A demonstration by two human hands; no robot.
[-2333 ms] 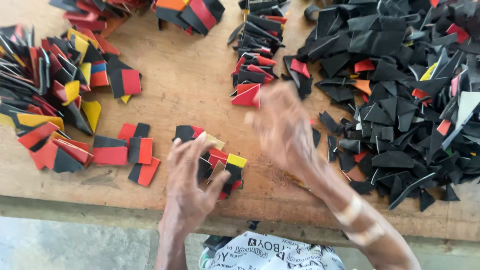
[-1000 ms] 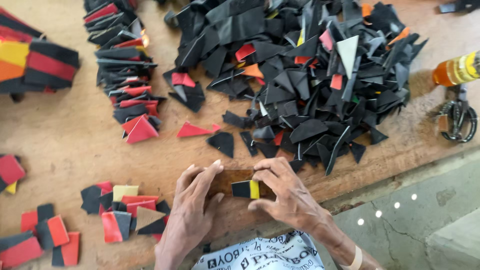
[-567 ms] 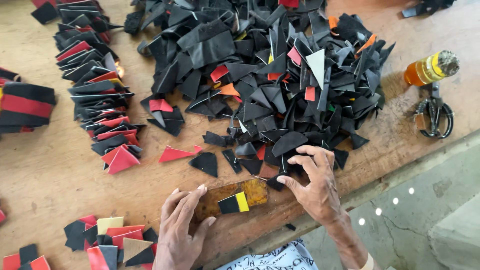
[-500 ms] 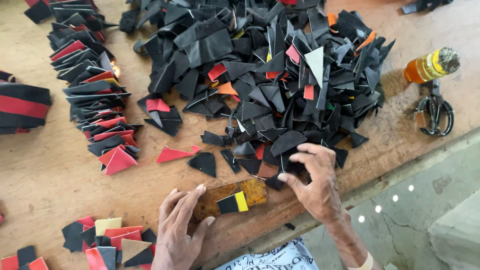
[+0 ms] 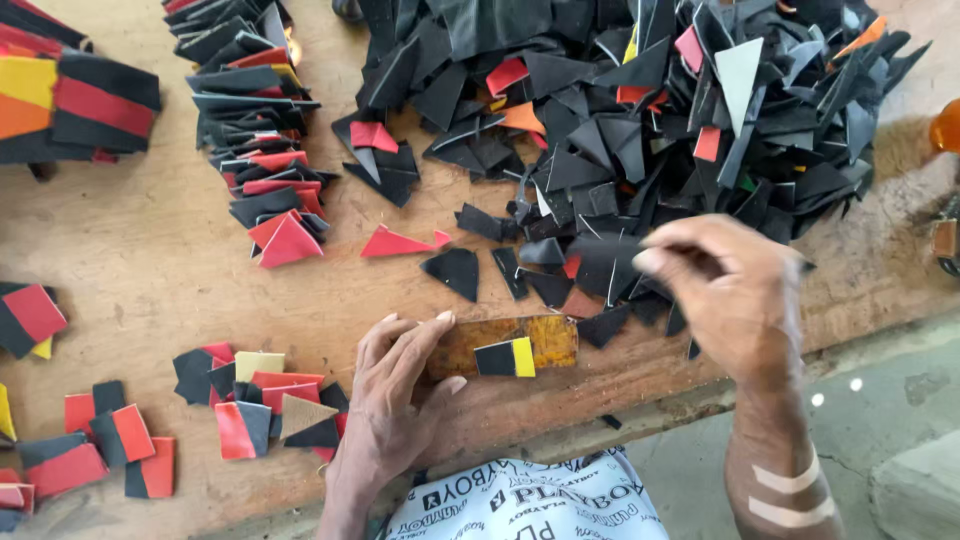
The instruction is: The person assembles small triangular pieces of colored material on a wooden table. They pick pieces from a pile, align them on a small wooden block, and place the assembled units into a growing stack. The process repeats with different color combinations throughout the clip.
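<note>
My left hand rests flat on the wooden table, its fingers against the left end of a small amber block. A black-and-yellow piece lies on that block. My right hand hovers above the near edge of the big heap of black scraps, with fingers pinched together; whether a scrap sits between them I cannot tell, as the hand is blurred. A black triangle and a red triangle lie loose just beyond the block.
A row of stacked black and red pieces runs up the left centre. Small red-black pieces lie by my left wrist, more at the far left. Striped stacks sit top left. An orange bottle stands at the right edge.
My right hand left the block, reached into the near edge of the black heap, and has now lifted above it with fingers pinched. My left hand stayed by the block.
</note>
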